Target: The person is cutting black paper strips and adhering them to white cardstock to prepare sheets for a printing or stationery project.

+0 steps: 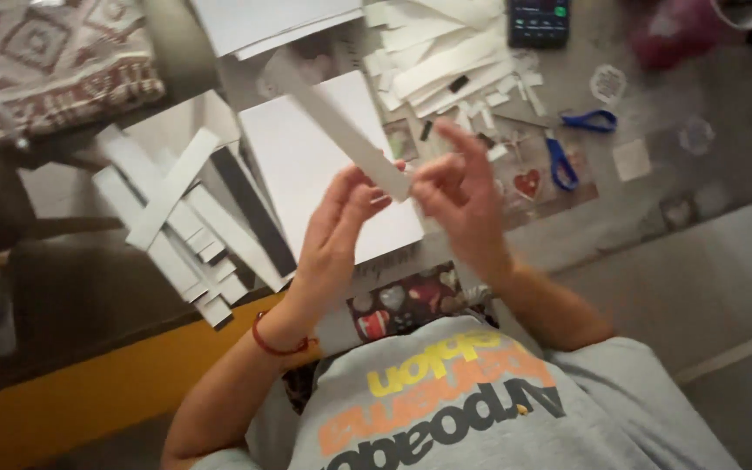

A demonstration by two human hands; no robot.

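Above the white sheet [306, 165], the left hand [337, 231] and right hand [463, 196] are pinching a long paper strip [341, 130] in closed fingertip grips, so uneven pulling is risking a crease or tear.

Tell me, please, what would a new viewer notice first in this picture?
First, the two hands in the middle: the left hand and right hand pinch one end of a long white paper strip that slants up to the left. Next, a fan of cut strips lies at the left. Blue scissors lie to the right of the hands.
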